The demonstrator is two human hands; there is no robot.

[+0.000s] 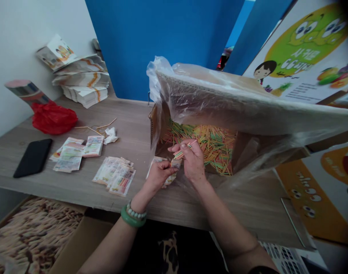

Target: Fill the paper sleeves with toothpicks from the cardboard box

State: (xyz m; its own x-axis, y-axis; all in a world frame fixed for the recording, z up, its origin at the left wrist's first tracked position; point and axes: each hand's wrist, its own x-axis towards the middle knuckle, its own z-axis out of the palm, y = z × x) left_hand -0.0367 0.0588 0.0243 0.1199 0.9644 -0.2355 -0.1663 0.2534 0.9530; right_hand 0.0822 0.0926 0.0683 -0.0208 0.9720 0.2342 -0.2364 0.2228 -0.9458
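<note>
My left hand (160, 174) pinches a small printed packet (176, 164) at the table's front, just before the lined carton. Beside it, my right hand (193, 160) is closed on a few thin striped sticks (179, 154), held close to the packet's upper end. Further packets lie partly under my left hand. Behind my hands, an open cardboard box (154, 123) lined with clear plastic holds a heap of thin orange, green and yellow sticks (212, 142). To the left, a fanned pile of printed packets (115, 176) rests on the table (88, 186).
More packets (69, 154) lie beside a black phone (32, 156). A red plastic bag (54, 118), crumpled tissue (111, 135) and stacked flat cartons (84, 82) sit farther back. Printed boxes (313, 198) stand at right. Below left, an open carton (82, 243) contains many light brown pieces.
</note>
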